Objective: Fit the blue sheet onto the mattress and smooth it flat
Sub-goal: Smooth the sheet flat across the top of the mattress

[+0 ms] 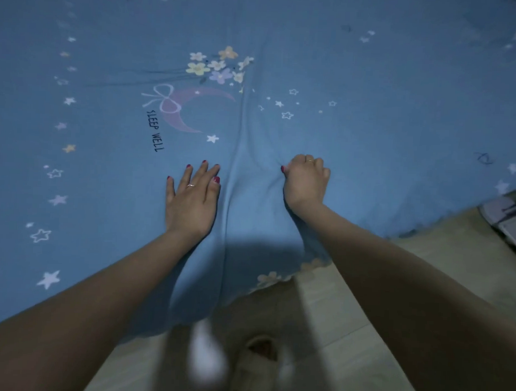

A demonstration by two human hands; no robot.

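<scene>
The blue sheet [356, 117], printed with stars, flowers, a pink moon and the words "SLEEP WELL", covers the mattress across most of the view. A long raised fold runs down its middle between my hands. My left hand [192, 199] lies flat on the sheet, fingers spread, just left of the fold. My right hand [305, 182] is closed into a fist right of the fold, pinching a bunch of the sheet's fabric. The sheet's scalloped hem [277, 279] hangs over the near edge of the bed. The mattress itself is hidden under the sheet.
A pale tiled floor [364, 310] lies below the bed's near edge. My foot in a light slipper [259, 362] stands on it. A grey object [510, 216] sits at the right edge next to the bed.
</scene>
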